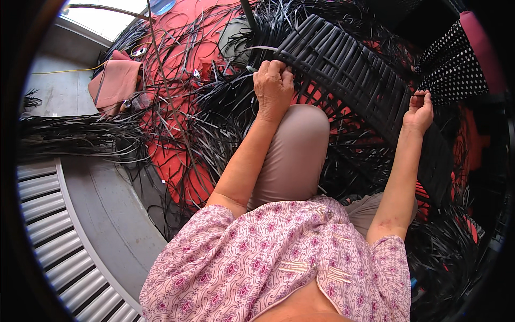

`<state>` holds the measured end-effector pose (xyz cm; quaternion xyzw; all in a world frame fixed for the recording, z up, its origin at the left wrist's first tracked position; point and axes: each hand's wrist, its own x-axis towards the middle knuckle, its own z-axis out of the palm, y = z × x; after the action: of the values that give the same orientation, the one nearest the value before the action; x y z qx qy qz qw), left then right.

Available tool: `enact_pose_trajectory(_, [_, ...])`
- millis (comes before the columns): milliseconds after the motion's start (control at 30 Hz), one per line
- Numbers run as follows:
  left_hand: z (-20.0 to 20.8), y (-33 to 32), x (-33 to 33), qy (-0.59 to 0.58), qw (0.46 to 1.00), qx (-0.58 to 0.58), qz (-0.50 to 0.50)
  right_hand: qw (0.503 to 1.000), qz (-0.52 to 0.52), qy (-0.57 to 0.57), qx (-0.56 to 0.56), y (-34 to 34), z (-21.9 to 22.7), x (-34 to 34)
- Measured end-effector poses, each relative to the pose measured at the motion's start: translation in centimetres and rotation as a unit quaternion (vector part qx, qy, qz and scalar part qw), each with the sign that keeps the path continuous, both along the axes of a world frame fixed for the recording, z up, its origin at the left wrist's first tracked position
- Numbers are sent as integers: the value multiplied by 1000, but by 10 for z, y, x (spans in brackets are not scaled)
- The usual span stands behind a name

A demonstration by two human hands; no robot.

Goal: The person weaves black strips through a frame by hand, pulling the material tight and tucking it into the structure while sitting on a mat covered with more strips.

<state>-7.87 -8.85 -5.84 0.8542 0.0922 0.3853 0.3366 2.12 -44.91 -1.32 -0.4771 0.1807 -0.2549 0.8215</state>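
Observation:
A large black woven mat (348,70) of flat plastic strips lies slanted across my lap and over a red floor sheet (177,161). My left hand (273,86) is closed on the mat's near left edge, fingers curled over the strip ends. My right hand (419,110) grips the mat's right edge, fingers folded around a strip. My raised knee (298,145) in beige trousers sits under the mat between both arms. Loose black strips (214,107) fan out from the woven edge.
Piles of loose black strips (70,134) spread left over the concrete floor. A pink cloth (115,80) lies at the upper left. A corrugated metal shutter (53,231) runs along the lower left. Polka-dot fabric (456,64) sits at the upper right.

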Motion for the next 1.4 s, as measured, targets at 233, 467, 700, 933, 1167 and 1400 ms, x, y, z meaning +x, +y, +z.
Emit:
enact_pose_trajectory(233, [-7,1,4,-47,983,-159,-79,1000,11,-4,-14,-1,-1,0])
enact_pose_trajectory(467, [-6,26,8,-10,965,-192,-176,1000,7,1,-25,-1,-2,-1])
enact_pose_trajectory(700, [-13,41,14,15,920,-295,-256,999,11,-1,-30,-2,-4,1])
enact_pose_trajectory(933, [-6,45,13,40,924,-261,-278,999,7,7,-42,-2,-4,1])
enact_pose_trajectory(1167, [-12,51,18,47,909,-292,-293,999,2,12,-49,3,1,-2])
enact_pose_trajectory(1400, [-20,51,22,38,893,-329,-304,999,-1,11,-51,4,1,-2])
